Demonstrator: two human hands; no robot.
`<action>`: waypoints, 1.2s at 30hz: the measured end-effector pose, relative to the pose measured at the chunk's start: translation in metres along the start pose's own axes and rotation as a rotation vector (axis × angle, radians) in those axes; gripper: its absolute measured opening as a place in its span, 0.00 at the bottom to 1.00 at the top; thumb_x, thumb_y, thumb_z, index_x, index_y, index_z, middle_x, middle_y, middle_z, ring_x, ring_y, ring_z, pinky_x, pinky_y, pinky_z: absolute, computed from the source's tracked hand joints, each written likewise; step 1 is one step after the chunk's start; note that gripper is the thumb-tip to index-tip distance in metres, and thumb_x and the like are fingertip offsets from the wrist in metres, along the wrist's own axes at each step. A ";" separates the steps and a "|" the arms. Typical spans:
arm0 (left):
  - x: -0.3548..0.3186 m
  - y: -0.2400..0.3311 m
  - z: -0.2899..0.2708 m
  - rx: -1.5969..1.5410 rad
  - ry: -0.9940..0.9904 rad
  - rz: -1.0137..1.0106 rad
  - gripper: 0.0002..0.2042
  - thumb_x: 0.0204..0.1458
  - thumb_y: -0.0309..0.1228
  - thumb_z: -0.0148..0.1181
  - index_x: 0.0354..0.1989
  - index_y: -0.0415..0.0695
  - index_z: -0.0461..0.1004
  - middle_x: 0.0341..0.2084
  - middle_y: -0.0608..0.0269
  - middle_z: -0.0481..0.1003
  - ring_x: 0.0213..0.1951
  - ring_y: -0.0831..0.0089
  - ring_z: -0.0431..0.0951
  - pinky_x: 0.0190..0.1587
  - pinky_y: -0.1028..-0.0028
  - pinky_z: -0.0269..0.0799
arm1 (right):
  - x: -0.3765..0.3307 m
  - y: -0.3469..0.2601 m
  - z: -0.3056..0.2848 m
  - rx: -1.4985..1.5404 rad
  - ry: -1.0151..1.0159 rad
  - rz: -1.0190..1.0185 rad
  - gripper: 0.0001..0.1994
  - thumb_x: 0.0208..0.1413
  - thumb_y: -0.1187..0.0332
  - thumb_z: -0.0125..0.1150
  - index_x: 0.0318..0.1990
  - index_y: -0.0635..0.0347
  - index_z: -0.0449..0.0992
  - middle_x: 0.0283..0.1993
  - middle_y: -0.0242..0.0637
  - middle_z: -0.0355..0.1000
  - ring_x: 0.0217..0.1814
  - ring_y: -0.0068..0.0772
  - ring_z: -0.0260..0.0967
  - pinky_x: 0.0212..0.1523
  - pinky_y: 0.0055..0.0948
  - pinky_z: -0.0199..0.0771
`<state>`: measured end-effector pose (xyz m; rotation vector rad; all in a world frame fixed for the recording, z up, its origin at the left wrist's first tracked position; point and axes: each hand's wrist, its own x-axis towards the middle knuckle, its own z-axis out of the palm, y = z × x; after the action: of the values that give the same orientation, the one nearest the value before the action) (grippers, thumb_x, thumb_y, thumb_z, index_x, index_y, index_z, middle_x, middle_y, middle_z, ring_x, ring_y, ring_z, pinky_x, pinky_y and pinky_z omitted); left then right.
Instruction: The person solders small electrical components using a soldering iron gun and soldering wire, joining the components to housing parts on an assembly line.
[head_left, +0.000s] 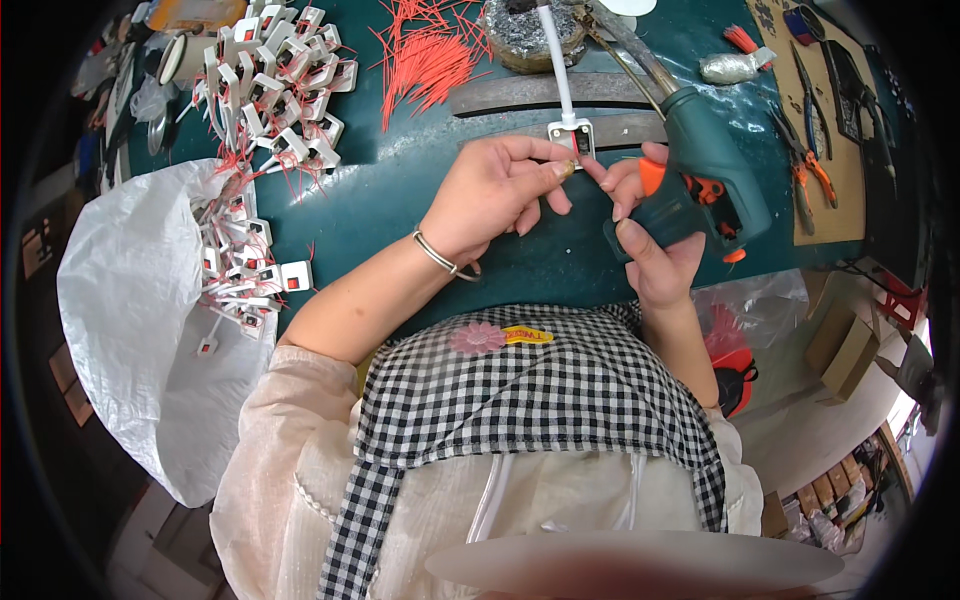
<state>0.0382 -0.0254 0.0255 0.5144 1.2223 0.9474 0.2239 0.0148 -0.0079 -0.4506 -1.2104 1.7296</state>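
Observation:
A small white plastic housing [570, 132] with a white stem lies on the table in front of me. Something red, like a wire, shows inside it. My left hand [505, 185] reaches in from the left, its thumb and index finger pinched at the housing's near edge. In my right hand [650, 225] is the handle of a green soldering gun [700, 125] with orange parts. The metal barrel points away and to the left. One right fingertip stretches to the housing, close to the left fingertips; what lies between them is too small to make out.
Many similar white housings with red wires [280, 90] are heaped at the far left, others on a white sack [150, 300]. Red wires [435, 60] lie scattered behind. Metal bars [540, 92] and a round wrapped block [535, 38] stand beyond; pliers [805, 160] lie right on cardboard.

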 end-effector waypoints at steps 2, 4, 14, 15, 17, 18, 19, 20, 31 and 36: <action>0.004 -0.003 -0.002 0.023 0.025 -0.040 0.14 0.56 0.28 0.56 0.48 0.33 0.73 0.24 0.59 0.78 0.13 0.85 0.66 0.15 0.85 0.59 | 0.000 0.000 -0.001 -0.009 0.001 0.005 0.30 0.51 0.75 0.61 0.61 0.68 0.56 0.33 0.36 0.66 0.45 0.32 0.65 0.61 0.54 0.60; 0.004 -0.008 0.001 0.135 0.068 0.029 0.13 0.55 0.28 0.57 0.46 0.34 0.75 0.23 0.60 0.78 0.14 0.86 0.66 0.16 0.85 0.60 | 0.000 0.002 -0.001 0.015 0.008 0.017 0.30 0.51 0.75 0.61 0.61 0.69 0.56 0.33 0.35 0.66 0.45 0.33 0.65 0.61 0.54 0.61; 0.015 -0.022 -0.001 0.501 0.250 0.366 0.09 0.47 0.27 0.65 0.37 0.40 0.80 0.16 0.68 0.75 0.18 0.85 0.72 0.21 0.80 0.67 | 0.003 0.001 -0.004 0.016 -0.009 0.008 0.30 0.51 0.74 0.60 0.61 0.69 0.55 0.33 0.35 0.66 0.45 0.35 0.65 0.62 0.55 0.59; 0.014 -0.021 0.001 0.501 0.248 0.365 0.09 0.47 0.27 0.65 0.37 0.40 0.80 0.16 0.68 0.75 0.18 0.85 0.72 0.21 0.80 0.67 | 0.003 0.000 -0.004 0.019 -0.011 0.007 0.30 0.51 0.74 0.60 0.61 0.69 0.55 0.33 0.35 0.65 0.45 0.35 0.65 0.62 0.55 0.59; 0.011 -0.017 0.007 0.695 0.345 0.512 0.10 0.43 0.28 0.68 0.35 0.41 0.80 0.14 0.64 0.74 0.16 0.79 0.73 0.19 0.78 0.67 | 0.002 0.001 -0.003 0.021 -0.013 0.006 0.30 0.51 0.74 0.59 0.61 0.69 0.55 0.33 0.35 0.65 0.45 0.35 0.65 0.62 0.55 0.59; 0.013 -0.018 0.007 0.695 0.343 0.513 0.10 0.43 0.28 0.68 0.35 0.41 0.80 0.14 0.64 0.74 0.16 0.79 0.73 0.19 0.78 0.67 | 0.002 0.002 -0.004 0.020 -0.020 0.003 0.30 0.51 0.74 0.59 0.61 0.69 0.55 0.33 0.35 0.65 0.44 0.35 0.66 0.62 0.55 0.59; 0.015 -0.019 0.006 0.770 0.374 0.582 0.10 0.42 0.30 0.69 0.35 0.42 0.80 0.14 0.62 0.74 0.15 0.75 0.74 0.19 0.76 0.67 | 0.002 0.002 -0.004 0.019 -0.027 0.000 0.30 0.51 0.75 0.59 0.61 0.69 0.55 0.33 0.35 0.65 0.44 0.35 0.66 0.62 0.55 0.59; 0.017 -0.019 0.006 0.846 0.403 0.651 0.11 0.42 0.31 0.69 0.35 0.42 0.80 0.13 0.61 0.74 0.15 0.71 0.74 0.18 0.75 0.67 | 0.002 0.002 -0.004 0.018 -0.025 -0.001 0.30 0.51 0.75 0.59 0.61 0.69 0.55 0.33 0.35 0.65 0.44 0.35 0.66 0.62 0.55 0.59; 0.023 0.000 0.007 0.580 0.294 0.341 0.09 0.45 0.29 0.67 0.31 0.37 0.80 0.15 0.62 0.77 0.17 0.81 0.76 0.21 0.80 0.69 | 0.011 0.000 -0.004 -0.015 -0.075 -0.033 0.28 0.51 0.76 0.58 0.61 0.69 0.58 0.31 0.33 0.66 0.41 0.31 0.66 0.58 0.46 0.63; 0.024 0.000 0.006 0.583 0.272 0.285 0.08 0.46 0.29 0.67 0.30 0.36 0.79 0.16 0.63 0.77 0.18 0.83 0.75 0.22 0.82 0.70 | 0.010 -0.001 -0.001 -0.002 -0.052 -0.007 0.29 0.50 0.74 0.59 0.61 0.67 0.58 0.30 0.34 0.66 0.40 0.33 0.66 0.57 0.48 0.63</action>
<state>0.0451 -0.0043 0.0140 1.0681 1.7149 0.9104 0.2203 0.0240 -0.0057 -0.4043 -1.2494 1.7436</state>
